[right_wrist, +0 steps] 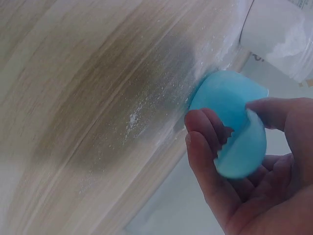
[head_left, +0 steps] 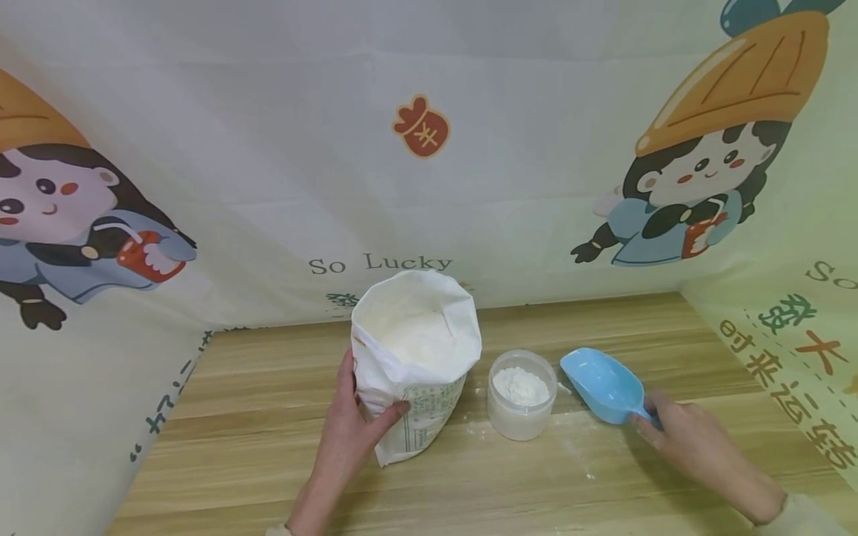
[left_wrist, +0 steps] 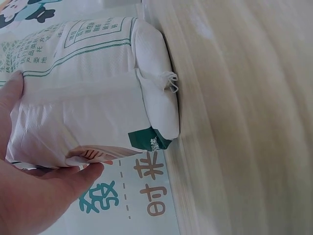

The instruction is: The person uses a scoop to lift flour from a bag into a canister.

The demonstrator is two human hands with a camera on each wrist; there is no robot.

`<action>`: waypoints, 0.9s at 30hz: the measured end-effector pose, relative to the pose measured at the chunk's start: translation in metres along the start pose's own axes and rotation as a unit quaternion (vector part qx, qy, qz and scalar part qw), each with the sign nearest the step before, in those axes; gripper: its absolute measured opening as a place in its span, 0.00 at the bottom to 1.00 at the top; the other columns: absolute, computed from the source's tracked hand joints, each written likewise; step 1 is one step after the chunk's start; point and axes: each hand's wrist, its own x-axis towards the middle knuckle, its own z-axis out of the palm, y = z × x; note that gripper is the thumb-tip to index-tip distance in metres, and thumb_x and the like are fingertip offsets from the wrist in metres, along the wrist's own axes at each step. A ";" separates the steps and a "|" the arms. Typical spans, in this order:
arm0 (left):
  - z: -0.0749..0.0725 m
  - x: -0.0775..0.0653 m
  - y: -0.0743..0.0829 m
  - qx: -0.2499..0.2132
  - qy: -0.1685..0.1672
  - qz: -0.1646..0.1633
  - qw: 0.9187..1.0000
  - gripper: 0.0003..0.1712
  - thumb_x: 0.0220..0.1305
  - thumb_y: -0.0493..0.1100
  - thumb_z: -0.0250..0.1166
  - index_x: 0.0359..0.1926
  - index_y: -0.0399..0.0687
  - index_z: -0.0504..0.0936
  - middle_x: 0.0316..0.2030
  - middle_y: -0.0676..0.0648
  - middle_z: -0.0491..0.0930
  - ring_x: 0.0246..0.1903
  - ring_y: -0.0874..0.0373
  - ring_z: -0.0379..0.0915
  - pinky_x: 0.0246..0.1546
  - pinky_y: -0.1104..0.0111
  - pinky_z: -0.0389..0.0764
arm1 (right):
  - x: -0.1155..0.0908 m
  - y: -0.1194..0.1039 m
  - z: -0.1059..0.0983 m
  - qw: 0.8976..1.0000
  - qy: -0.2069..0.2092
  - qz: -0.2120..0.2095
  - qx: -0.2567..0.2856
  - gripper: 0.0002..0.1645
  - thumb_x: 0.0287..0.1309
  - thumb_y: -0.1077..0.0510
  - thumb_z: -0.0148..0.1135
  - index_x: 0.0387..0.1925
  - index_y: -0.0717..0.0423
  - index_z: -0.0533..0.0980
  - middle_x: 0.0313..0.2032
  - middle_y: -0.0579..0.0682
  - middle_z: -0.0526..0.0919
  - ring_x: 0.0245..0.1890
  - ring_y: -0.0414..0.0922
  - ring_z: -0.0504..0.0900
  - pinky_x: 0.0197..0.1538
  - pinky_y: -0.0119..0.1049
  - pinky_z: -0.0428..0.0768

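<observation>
In the head view a white bag (head_left: 436, 409) with green print stands slightly tilted, its top wide and full of white powder (head_left: 418, 339). My left hand (head_left: 348, 432) grips its left side, thumb across the printed front and fingers round the edge. The left wrist view shows the stitched bottom of the bag (left_wrist: 156, 88) right at the tabletop. My right hand (head_left: 697, 443) holds the handle of a light blue scoop (head_left: 603, 383) between thumb and fingers. The scoop bowl looks bare and lies low over the wood. Between bag and scoop stands a clear jar (head_left: 516, 424) heaped with white powder.
Powder traces (right_wrist: 132, 122) are scattered on the wooden table (head_left: 248, 417) around the jar and under the scoop. Behind and at both sides, a pale printed cloth (head_left: 295, 149) with cartoon figures walls in the tabletop.
</observation>
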 end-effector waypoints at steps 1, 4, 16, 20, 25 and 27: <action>0.000 0.000 0.000 0.000 0.000 0.000 1.000 0.67 0.53 0.44 0.82 0.83 0.56 0.45 0.72 0.38 0.67 0.66 0.39 0.70 0.64 0.43 0.72 | 0.000 0.000 0.000 1.000 -0.005 0.001 0.001 0.12 0.66 0.56 0.66 0.35 0.60 0.75 0.20 0.45 0.70 0.19 0.43 0.68 0.23 0.38 0.67; -0.002 -0.001 -0.001 0.002 0.003 -0.001 1.000 0.68 0.53 0.44 0.82 0.83 0.56 0.45 0.72 0.39 0.67 0.66 0.39 0.70 0.64 0.43 0.72 | 0.002 -0.001 0.000 1.000 -0.018 -0.001 -0.002 0.13 0.66 0.54 0.67 0.34 0.59 0.75 0.19 0.45 0.70 0.19 0.43 0.68 0.22 0.38 0.68; -0.005 -0.003 -0.002 0.004 0.016 -0.002 1.000 0.68 0.52 0.43 0.83 0.83 0.57 0.46 0.71 0.38 0.68 0.65 0.39 0.70 0.64 0.43 0.72 | 0.008 -0.002 0.002 0.999 -0.026 -0.011 -0.018 0.19 0.67 0.48 0.67 0.37 0.62 0.79 0.21 0.44 0.74 0.20 0.42 0.70 0.24 0.38 0.70; -0.005 -0.004 -0.002 -0.001 0.020 0.005 1.000 0.68 0.51 0.42 0.83 0.83 0.56 0.46 0.73 0.38 0.66 0.67 0.40 0.68 0.66 0.42 0.70 | 0.010 -0.001 -0.007 0.999 -0.037 0.001 0.002 0.32 0.71 0.41 0.62 0.50 0.70 0.80 0.27 0.46 0.83 0.23 0.42 0.77 0.27 0.41 0.77; -0.006 -0.006 0.000 0.012 0.012 -0.014 1.000 0.68 0.56 0.47 0.81 0.83 0.52 0.43 0.78 0.38 0.58 0.74 0.41 0.59 0.71 0.43 0.64 | 0.010 0.001 -0.024 1.000 -0.003 0.007 0.004 0.38 0.74 0.39 0.57 0.60 0.72 0.74 0.37 0.57 0.87 0.32 0.53 0.85 0.32 0.51 0.83; -0.007 -0.008 0.001 0.028 0.006 -0.030 0.999 0.67 0.58 0.53 0.79 0.83 0.48 0.41 0.79 0.36 0.53 0.75 0.38 0.56 0.71 0.43 0.61 | 0.009 0.002 -0.030 0.999 0.033 -0.001 -0.017 0.37 0.74 0.40 0.58 0.61 0.71 0.73 0.41 0.65 0.86 0.35 0.61 0.86 0.35 0.57 0.83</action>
